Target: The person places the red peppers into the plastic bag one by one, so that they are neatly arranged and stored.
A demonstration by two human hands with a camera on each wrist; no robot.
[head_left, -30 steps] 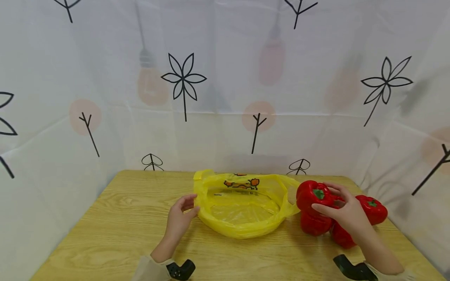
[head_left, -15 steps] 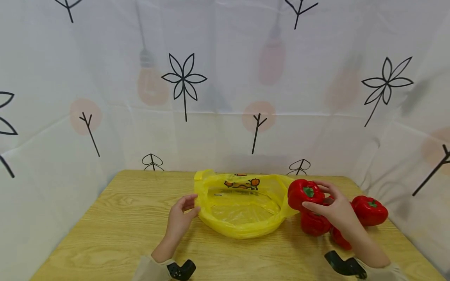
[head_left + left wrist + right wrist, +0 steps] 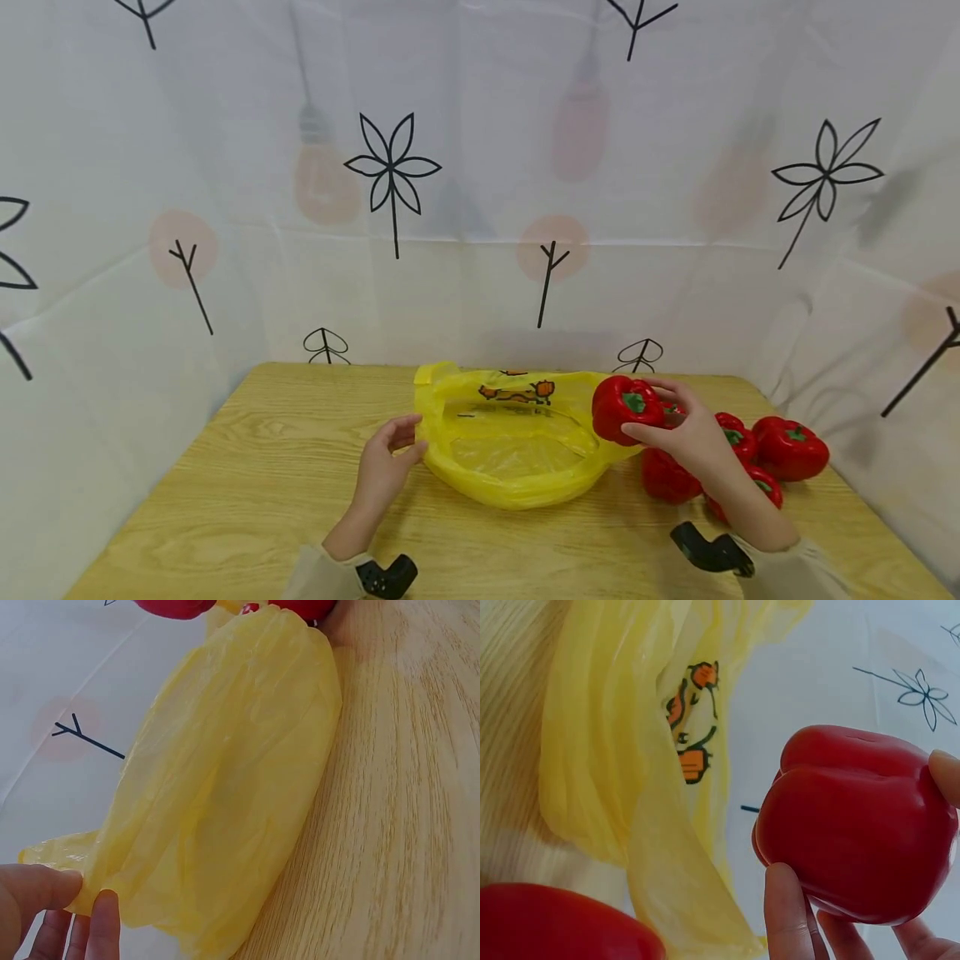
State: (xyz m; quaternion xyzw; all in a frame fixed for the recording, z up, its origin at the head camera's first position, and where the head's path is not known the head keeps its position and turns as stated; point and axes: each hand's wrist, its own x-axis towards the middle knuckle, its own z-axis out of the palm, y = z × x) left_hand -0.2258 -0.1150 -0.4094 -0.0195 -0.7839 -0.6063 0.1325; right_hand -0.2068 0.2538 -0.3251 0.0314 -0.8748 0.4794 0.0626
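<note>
A yellow plastic bag (image 3: 510, 493) stands with its mouth wide open in the middle of the table. At its left edge my left hand (image 3: 386, 464) pinches the rim between thumb and fingers, as the left wrist view shows the bag film (image 3: 94, 889) there. My right hand (image 3: 696, 437) holds a red bell pepper (image 3: 618, 410) with a green stem, raised beside the bag's right rim. In the right wrist view the thumb and fingers spread around the held pepper (image 3: 855, 825), apart from the bag (image 3: 592, 742).
Several more red bell peppers lie at the right of the table, one (image 3: 667, 477) close to the bag and another (image 3: 791, 450) farthest right. My right forearm partly covers this group. A patterned white curtain (image 3: 480, 292) hangs behind the wooden table (image 3: 247, 492).
My right hand has carried the bell pepper leftward and slightly up, from over the other peppers to the bag's right rim. The left hand and the bag have stayed in place.
</note>
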